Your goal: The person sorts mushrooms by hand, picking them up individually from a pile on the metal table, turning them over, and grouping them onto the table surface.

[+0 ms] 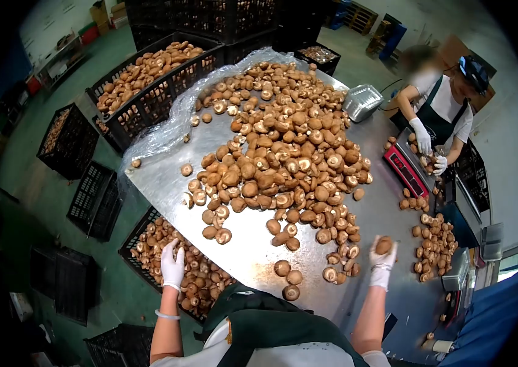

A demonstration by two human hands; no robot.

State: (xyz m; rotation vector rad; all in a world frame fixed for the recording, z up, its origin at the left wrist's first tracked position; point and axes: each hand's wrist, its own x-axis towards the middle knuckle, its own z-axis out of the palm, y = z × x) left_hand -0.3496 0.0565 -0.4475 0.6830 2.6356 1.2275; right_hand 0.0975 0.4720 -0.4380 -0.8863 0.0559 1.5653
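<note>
My right hand (383, 260), in a white glove, holds a brown mushroom (384, 245) above the right part of the metal table (253, 251). My left hand (172, 266), also gloved, is over a black crate of mushrooms (201, 284) beside the table's left edge. Its fingers are apart, with nothing visible between them. A large pile of mushrooms (277, 140) covers the middle and back of the table. Small groups lie nearer to me, among them three mushrooms (288, 278) close to the front edge and a cluster (342, 263) left of my right hand.
Across the table, a co-worker (448, 110) in white gloves handles mushrooms at a red scale (407, 166). Clear plastic trays (363, 102) stand at the back right. A full black crate (155, 92) and plastic film (176, 116) border the back left. More crates (92, 199) stand on the floor.
</note>
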